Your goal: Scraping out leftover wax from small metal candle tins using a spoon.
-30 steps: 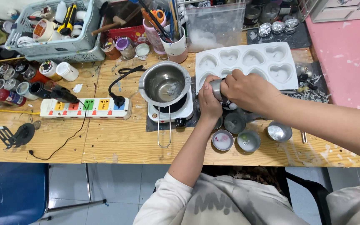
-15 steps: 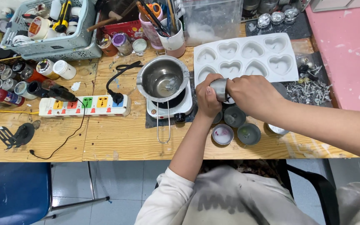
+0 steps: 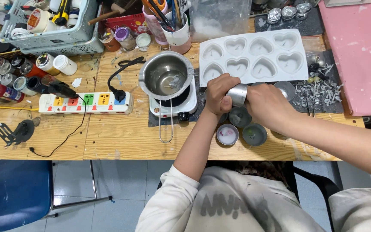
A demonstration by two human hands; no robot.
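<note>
Your left hand [image 3: 218, 95] and right hand [image 3: 268, 105] both close around the small shiny metal cup [image 3: 238, 94], lying sideways between them just in front of the white heart-shaped silicone mould [image 3: 254, 56]

A small round metal tin [image 3: 238, 94], silvery and dull, is held on its side between the left hand [image 3: 218, 95] and the right hand [image 3: 268, 105], lifted above the wooden worktop [image 3: 121, 133] toward its near edge. Only the middle band of its wall shows; both ends are covered.
</note>
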